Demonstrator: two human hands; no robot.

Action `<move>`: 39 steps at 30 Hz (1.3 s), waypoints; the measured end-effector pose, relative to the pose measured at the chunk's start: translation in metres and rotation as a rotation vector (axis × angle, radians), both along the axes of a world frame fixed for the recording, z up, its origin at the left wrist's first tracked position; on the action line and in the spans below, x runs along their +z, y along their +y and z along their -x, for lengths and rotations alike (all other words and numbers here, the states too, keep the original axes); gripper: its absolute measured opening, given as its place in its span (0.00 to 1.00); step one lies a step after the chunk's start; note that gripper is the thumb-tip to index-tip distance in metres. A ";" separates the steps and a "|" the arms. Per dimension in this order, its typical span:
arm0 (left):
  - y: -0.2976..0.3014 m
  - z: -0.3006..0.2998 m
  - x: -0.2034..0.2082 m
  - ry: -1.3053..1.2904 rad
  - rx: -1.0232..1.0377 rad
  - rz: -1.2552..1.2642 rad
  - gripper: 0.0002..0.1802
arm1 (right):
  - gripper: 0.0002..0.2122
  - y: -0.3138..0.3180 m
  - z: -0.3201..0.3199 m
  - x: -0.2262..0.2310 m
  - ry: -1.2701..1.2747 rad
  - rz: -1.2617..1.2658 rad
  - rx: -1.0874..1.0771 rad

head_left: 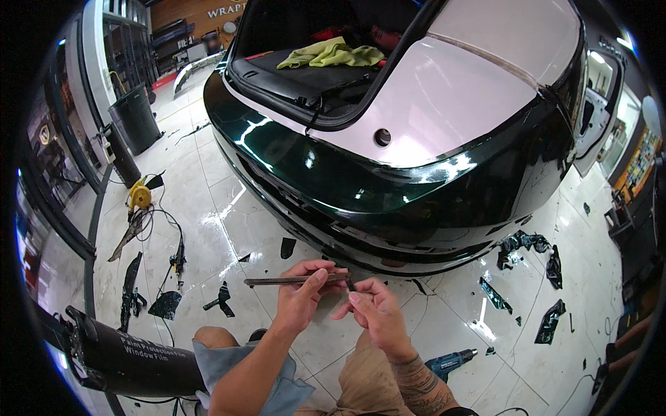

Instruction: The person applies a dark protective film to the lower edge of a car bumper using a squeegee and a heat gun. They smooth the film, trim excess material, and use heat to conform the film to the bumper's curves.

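Observation:
Low in front of the car's rear bumper (333,182), both my hands meet over the floor. My left hand (298,308) is closed around a long, thin, dark bar-shaped tool (265,281), which lies roughly level and sticks out to the left; its exact kind is unclear. At the tool's right end, my right hand (380,317) pinches a small dark piece (351,285). Whether that piece is joined to the tool I cannot tell. The bumper is glossy dark green, below a white body panel (437,97) with a round hole.
Dark film scraps (550,322) litter the white tiled floor (215,187). A blue heat gun (451,362) lies by my right forearm. On the left are a black cylinder (139,360), a yellow corded tool (139,197) and a bin (135,118). A green cloth (329,53) rests in the open trunk.

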State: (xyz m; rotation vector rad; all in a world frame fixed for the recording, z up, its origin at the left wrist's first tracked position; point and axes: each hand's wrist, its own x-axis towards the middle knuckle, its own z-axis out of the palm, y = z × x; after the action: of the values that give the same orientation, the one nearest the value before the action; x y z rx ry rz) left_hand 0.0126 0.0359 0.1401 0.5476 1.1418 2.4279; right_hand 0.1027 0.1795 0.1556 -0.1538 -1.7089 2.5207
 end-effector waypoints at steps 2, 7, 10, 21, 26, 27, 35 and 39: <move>-0.002 0.002 0.009 -0.073 -0.071 0.068 0.12 | 0.07 0.011 -0.002 0.001 -0.024 -0.051 0.015; -0.007 0.004 0.006 -0.149 -0.158 0.305 0.09 | 0.08 0.051 0.002 -0.009 -0.103 -0.171 0.235; -0.004 0.002 -0.002 -0.130 -0.191 0.339 0.09 | 0.08 0.049 0.006 0.001 -0.127 -0.233 0.333; 0.008 -0.004 -0.010 -0.124 -0.148 0.242 0.21 | 0.08 0.053 0.006 -0.027 -0.060 -0.082 0.252; 0.014 -0.005 -0.016 -0.201 -0.261 0.210 0.21 | 0.09 0.059 -0.005 -0.034 -0.009 0.015 0.247; 0.017 -0.006 -0.018 -0.185 -0.259 0.221 0.21 | 0.09 0.059 -0.005 -0.038 0.006 -0.044 0.229; 0.033 -0.029 -0.020 -0.007 -0.219 0.403 0.21 | 0.11 0.048 -0.021 -0.068 -0.062 -0.105 0.007; 0.036 -0.034 -0.016 0.066 -0.203 0.499 0.21 | 0.12 0.054 -0.025 -0.093 -0.072 0.124 0.086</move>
State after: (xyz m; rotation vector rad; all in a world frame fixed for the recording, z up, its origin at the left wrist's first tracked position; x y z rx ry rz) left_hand 0.0464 0.0717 0.1244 0.5497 1.5664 1.8695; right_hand 0.1276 0.2338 0.0625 -0.1859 -1.6166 2.7173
